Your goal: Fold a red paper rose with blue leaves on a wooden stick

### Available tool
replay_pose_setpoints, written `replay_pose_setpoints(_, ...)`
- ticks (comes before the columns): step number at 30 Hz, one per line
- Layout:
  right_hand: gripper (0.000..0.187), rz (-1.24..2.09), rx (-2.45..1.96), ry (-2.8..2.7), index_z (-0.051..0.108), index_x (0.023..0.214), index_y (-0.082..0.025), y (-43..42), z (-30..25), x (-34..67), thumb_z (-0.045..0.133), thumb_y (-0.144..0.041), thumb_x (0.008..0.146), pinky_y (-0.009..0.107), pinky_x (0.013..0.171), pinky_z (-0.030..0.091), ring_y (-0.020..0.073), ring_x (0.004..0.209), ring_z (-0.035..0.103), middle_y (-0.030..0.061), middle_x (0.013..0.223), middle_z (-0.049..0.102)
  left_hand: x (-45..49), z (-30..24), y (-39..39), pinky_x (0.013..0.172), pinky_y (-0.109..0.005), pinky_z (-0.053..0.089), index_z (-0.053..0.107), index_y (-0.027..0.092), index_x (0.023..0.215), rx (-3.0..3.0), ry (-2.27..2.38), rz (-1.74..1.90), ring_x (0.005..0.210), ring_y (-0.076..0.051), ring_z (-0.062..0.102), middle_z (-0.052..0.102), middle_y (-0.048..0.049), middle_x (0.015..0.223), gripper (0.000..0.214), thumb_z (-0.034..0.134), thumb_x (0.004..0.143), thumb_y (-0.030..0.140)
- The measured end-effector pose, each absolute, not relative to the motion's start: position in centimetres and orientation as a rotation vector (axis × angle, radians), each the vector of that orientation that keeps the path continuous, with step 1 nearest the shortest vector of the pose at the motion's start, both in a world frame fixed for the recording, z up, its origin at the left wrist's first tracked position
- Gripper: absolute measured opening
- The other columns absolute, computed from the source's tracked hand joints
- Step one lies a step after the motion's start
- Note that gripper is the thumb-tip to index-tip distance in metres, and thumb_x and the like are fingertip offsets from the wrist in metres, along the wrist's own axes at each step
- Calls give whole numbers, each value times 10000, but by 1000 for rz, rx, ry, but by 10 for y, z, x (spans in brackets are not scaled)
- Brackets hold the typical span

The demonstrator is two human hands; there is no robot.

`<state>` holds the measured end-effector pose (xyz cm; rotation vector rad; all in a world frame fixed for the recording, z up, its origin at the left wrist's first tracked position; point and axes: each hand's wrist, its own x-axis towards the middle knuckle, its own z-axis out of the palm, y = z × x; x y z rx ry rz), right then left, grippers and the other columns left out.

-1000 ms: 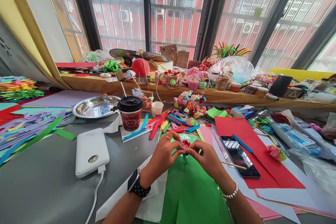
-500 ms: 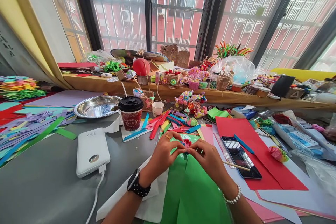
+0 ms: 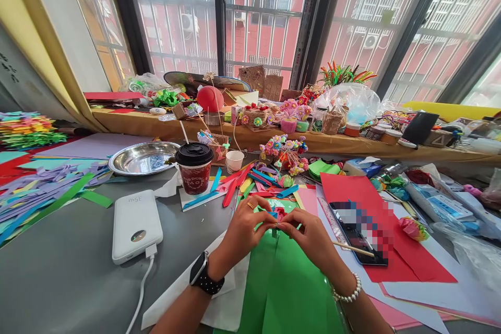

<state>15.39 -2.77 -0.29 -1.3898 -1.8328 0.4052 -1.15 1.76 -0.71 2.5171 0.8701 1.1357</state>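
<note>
My left hand [image 3: 243,232] and my right hand [image 3: 309,234] meet at the fingertips over a large green paper sheet [image 3: 287,292]. Both pinch a small red folded paper piece [image 3: 278,213] between thumbs and forefingers. The left wrist wears a black watch, the right a pearl bracelet. A thin wooden stick [image 3: 352,248] lies just right of my right hand, across a phone [image 3: 358,232].
A white power bank [image 3: 136,225] with cable lies left. Behind it stand a lidded coffee cup [image 3: 194,168] and a steel plate [image 3: 143,158]. Coloured paper strips [image 3: 242,182] and red sheets [image 3: 395,240] surround the hands. The window ledge [image 3: 242,138] carries several paper crafts.
Both hands stay pinched on the red paper piece with only slight finger shifts. The view has barely moved.
</note>
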Motion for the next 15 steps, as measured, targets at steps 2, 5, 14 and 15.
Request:
replay_pose_setpoints(2, 187, 373, -1402, -1844, 599, 698, -180, -28, -3, 154, 523, -326, 785, 233, 497, 411, 128, 574, 525, 14, 656, 585, -12, -5, 18, 768, -332, 405, 663, 232, 763, 2501, 863, 1116, 849, -179, 507, 545, -47, 887, 106, 559, 741, 228)
replay_pose_setpoints(5, 173, 301, -1411, -1868, 578, 704, -181, -29, -4, 153, 505, -307, 798, 238, 496, 409, 130, 577, 523, 18, 672, 572, -13, -2, 18, 783, -335, 408, 666, 231, 778, 2486, 861, 1081, 868, -183, 510, 554, -49, 897, 111, 563, 737, 234)
replay_pose_setpoints(14, 132, 220, -1354, -1929, 563, 746, -197, -29, -5, 152, 482, -278, 812, 247, 538, 435, 139, 613, 547, 21, 710, 567, -14, -4, 20, 762, -327, 416, 647, 209, 735, 2500, 841, 1146, 834, -168, 509, 561, -35, 842, 104, 546, 748, 187)
replay_pose_setpoints(15, 126, 237, -1358, -1922, 571, 752, -199, -29, -5, 151, 487, -274, 810, 244, 533, 434, 136, 610, 549, 20, 717, 568, -14, -4, 20, 761, -326, 416, 645, 206, 732, 2497, 839, 1151, 831, -168, 509, 559, -34, 834, 101, 547, 747, 183)
